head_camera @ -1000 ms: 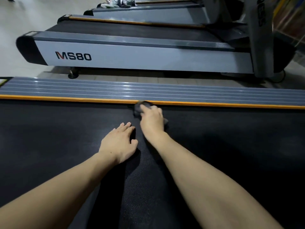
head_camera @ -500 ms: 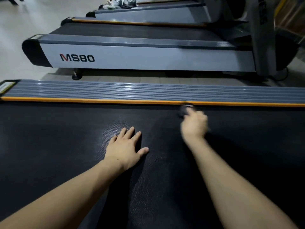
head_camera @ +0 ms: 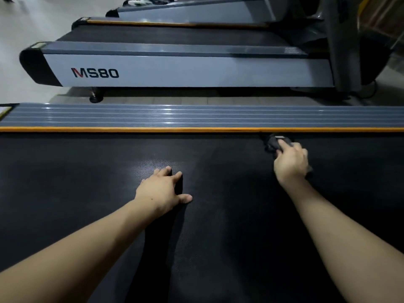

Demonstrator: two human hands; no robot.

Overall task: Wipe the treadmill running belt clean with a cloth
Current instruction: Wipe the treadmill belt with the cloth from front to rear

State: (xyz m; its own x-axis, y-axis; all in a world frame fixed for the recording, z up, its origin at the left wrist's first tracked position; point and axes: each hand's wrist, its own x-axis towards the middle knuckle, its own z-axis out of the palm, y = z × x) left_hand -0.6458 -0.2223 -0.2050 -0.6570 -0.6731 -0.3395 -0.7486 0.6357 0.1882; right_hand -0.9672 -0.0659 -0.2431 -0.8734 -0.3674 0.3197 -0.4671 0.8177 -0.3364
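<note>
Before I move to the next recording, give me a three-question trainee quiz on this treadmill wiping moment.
1. True or false: the left hand lies flat on the belt.
2. Which hand holds the cloth? A left, B right, C neither.
3. Fill in: the cloth sits beside the ___ strip.

Key: 1 true. 2 B, the right hand, its fingers pressing the cloth down. 3 orange.
</note>
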